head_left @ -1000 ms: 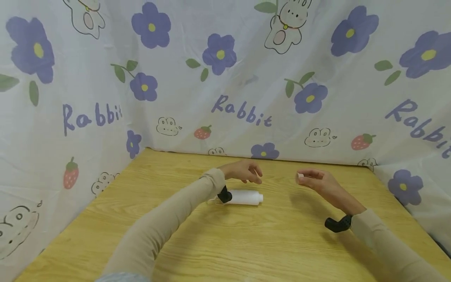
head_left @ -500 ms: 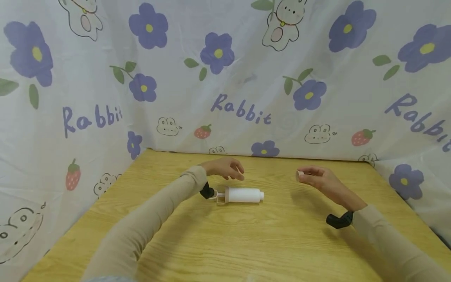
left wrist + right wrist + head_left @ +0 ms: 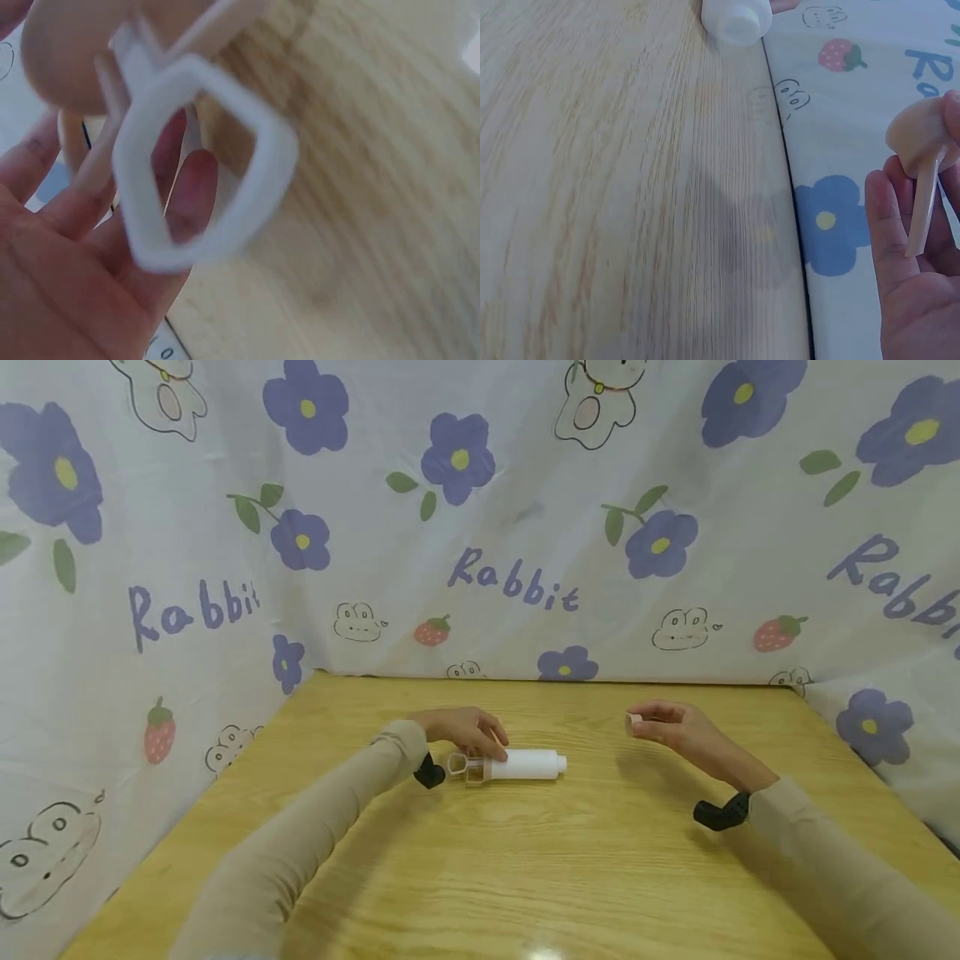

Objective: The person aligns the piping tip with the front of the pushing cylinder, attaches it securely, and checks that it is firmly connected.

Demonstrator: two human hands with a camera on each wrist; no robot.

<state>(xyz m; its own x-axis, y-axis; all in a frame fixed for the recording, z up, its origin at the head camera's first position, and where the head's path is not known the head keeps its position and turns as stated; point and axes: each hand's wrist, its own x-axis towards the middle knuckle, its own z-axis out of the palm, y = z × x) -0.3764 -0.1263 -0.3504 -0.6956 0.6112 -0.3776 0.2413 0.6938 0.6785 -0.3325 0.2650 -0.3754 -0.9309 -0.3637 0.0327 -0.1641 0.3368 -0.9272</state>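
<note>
At left of centre in the head view, the left hand (image 3: pixel 465 728) rests its fingers on the ring end of a white tube (image 3: pixel 517 766) lying on the table (image 3: pixel 480 877); its grip looks loose, not closed round it. Right of centre, the right hand (image 3: pixel 671 731) is raised, its grip pinching a small beige cap (image 3: pixel 633 721). The cloth (image 3: pixel 517 527) behind reads "Rabbit".

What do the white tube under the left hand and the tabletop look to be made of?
The tube looks like matte white plastic: smooth and opaque, with a moulded neck and a beige ring handle that looks moulded too. The tabletop looks like light wood or wood-look laminate: grain lines run along it, and a faint glare suggests a sealed, slightly glossy finish.
</note>
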